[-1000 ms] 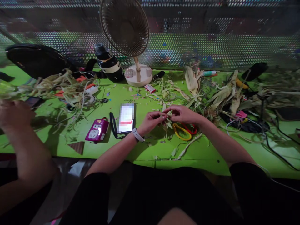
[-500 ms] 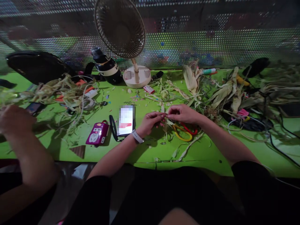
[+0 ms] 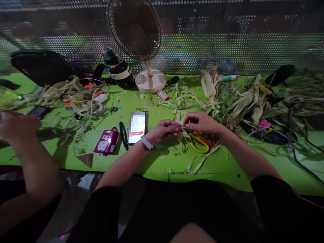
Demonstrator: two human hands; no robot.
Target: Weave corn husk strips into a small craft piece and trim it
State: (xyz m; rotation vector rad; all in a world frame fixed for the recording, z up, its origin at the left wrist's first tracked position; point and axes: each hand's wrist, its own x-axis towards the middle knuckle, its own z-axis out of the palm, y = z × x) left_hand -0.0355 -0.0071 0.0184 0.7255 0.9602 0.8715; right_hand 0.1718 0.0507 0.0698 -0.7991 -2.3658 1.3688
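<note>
My left hand [image 3: 165, 131], with a pale band on its wrist, pinches a strip of corn husk [image 3: 182, 130] over the green table. Meeting it fingertip to fingertip, my right hand [image 3: 199, 122] is closed on the same strip from the other side. The fingers partly cover the strip. Just below my right hand lie scissors with a yellow handle [image 3: 199, 145] and red handles [image 3: 208, 139]; their blades are hidden. More husk strips [image 3: 205, 160] lie on the table in front. A lit phone [image 3: 138, 127] leans left of my left hand.
A purple power adapter [image 3: 106, 141] lies left of the phone. Behind stand a fan [image 3: 151, 81] and a dark bottle [image 3: 120, 72]. Husk heaps [image 3: 244, 96] and cables fill the right side. At the left edge a co-worker's arm [image 3: 37, 172] rests over the table [image 3: 154, 168].
The view has shifted slightly, so most things sit a little further right. My fingers have moved slightly on the husk strip, my right fingers bending more. The co-worker's hand has moved slightly.
</note>
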